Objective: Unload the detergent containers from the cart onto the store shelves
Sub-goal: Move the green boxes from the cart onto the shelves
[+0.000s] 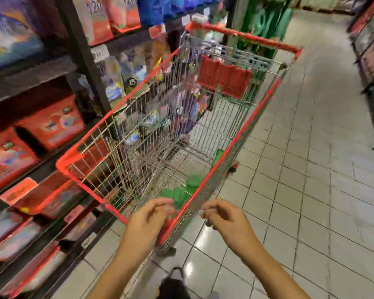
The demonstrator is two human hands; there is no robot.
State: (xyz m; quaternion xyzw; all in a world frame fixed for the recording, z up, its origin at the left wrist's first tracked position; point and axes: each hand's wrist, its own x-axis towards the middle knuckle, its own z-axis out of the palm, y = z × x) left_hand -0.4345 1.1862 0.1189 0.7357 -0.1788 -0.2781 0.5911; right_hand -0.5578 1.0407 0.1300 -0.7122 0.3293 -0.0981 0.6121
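**AISLE CHECK: 1 CART, 2 HANDS, GREEN STOCK IN BASKET**

Qty: 1 wire cart [242,134] w/ red rim. 1 red flap [224,79] at its far end, 1 red handle [246,37] beyond that. 2 bare hands in view.

Containers [181,192]: green cluster on the basket floor at the near end, against the near-right corner. 1 more green piece [218,156] stands against the right wall, further in. Blur prevents an exact count of the cluster.

L hand [151,214]: over the near rim, just above the green cluster, fingers loosely curled, nothing held. Contact w/ rim cannot be told.

R hand [222,214]: just outside the near-right corner, fingers loosely curled, nothing held. The two hands are apart, w/ the cart corner btwn them.

Shelves [30,70]: dark, several tiers, on the left. At least 2 red bags [52,124] readable on the middle tier. More packs above and below, too blurred to count.

Edges/room: cart's left side runs close beside the shelves, w/ a narrow gap only. On the right, a wide strip of tile floor [311,169] lies btwn cart and the far rack [371,50].
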